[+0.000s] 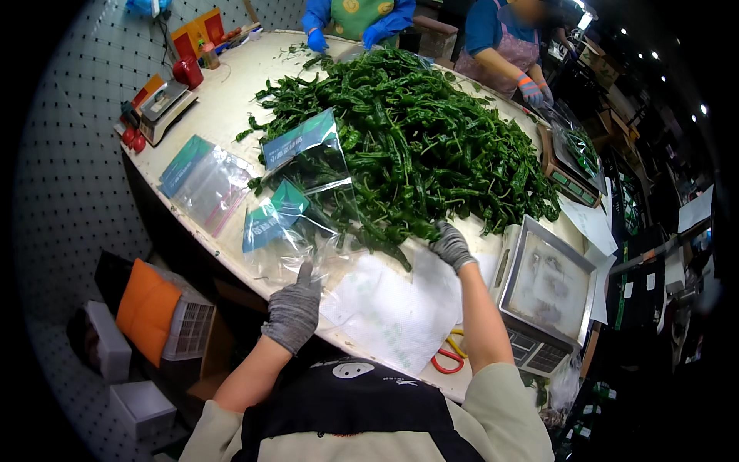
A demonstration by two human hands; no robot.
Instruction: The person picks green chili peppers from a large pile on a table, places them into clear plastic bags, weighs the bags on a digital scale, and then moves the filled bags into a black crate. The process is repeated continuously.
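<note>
My left hand (pixel 295 306), in a grey knit glove, grips the near edge of a clear plastic bag (pixel 283 263) with a blue and green printed top. Its thumb lies on the film, and some fingers are hidden. My right hand (pixel 453 248), gloved alike, curls around green peppers (pixel 424 230) at the near edge of a large heap of green peppers (pixel 398 138). One long pepper (pixel 394 252) lies between the hands, over a white paper sheet (pixel 387 306). A second printed clear bag (pixel 312 156) leans against the heap.
More flat bags (pixel 205 179) lie at left, near a small scale (pixel 167 110). A steel-topped scale (pixel 548 283) and red-and-yellow-handled scissors (pixel 447 364) are at right. Across the table are two people, one with blue gloves (pixel 369 37), one with grey gloves (pixel 530 89) beside another scale (pixel 571 179).
</note>
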